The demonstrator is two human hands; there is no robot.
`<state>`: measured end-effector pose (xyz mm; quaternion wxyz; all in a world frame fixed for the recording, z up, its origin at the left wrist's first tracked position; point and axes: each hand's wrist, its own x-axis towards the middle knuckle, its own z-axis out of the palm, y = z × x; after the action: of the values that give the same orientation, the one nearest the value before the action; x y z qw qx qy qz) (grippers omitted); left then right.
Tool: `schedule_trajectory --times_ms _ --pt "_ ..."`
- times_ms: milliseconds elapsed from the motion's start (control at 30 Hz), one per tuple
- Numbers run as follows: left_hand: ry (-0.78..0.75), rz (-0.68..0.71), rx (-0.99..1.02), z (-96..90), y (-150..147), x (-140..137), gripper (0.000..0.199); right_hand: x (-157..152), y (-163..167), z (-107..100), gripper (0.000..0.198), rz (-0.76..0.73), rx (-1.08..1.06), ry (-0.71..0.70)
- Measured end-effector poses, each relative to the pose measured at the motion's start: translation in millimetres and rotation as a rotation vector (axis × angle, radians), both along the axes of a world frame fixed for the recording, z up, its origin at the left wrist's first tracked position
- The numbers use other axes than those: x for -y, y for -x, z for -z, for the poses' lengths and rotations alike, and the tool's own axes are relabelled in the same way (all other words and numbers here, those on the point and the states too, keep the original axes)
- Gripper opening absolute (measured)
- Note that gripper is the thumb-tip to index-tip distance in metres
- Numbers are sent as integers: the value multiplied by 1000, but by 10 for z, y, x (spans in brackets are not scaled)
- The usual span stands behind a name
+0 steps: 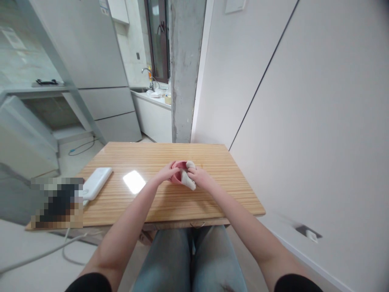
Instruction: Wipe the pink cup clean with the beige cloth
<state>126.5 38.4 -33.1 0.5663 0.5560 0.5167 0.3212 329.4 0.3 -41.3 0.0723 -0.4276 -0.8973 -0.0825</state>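
A pink, round vessel (176,179), a cup or small bowl, is tilted on its side near the middle of the wooden table, its opening facing right. My left hand (166,172) grips it by the left side, with the thumb over the rim. My right hand (199,177) is closed on a white cloth (189,181) at the vessel's opening. Part of the cloth hangs down in front of the rim, and another fold shows above my fingers. How far the cloth reaches inside the vessel is hidden.
On the left of the wooden table (170,150) lies a white flat device (99,182) with a cable, beside a blurred-out patch. A white wall (288,121) rises close on the right. A sink counter (152,111) and a grey fridge-like cabinet (88,61) stand beyond the table.
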Motion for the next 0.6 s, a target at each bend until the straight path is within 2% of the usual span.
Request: schedule_trajectory --times_ms 100,200,267,333,467,500,533,600 --pt "-2 -215 208 139 -208 110 72 22 125 28 20 128 -105 6" --pt "-58 -322 402 328 -396 167 60 135 312 84 21 204 -221 -23" --pt "-141 -347 409 361 -386 135 48 211 364 117 22 223 -245 -14" --pt "-152 -279 317 292 -269 67 43 253 325 124 22 198 -211 13" --pt "45 68 98 27 9 -44 60 221 132 58 19 88 -114 42" --pt "73 111 79 -21 36 -47 62 202 103 34 18 88 -114 44" --pt "80 111 80 -51 37 -37 62 184 92 12 18 99 -123 46" --pt "59 6 136 -56 -35 18 63 160 121 -21 19 137 -169 44"
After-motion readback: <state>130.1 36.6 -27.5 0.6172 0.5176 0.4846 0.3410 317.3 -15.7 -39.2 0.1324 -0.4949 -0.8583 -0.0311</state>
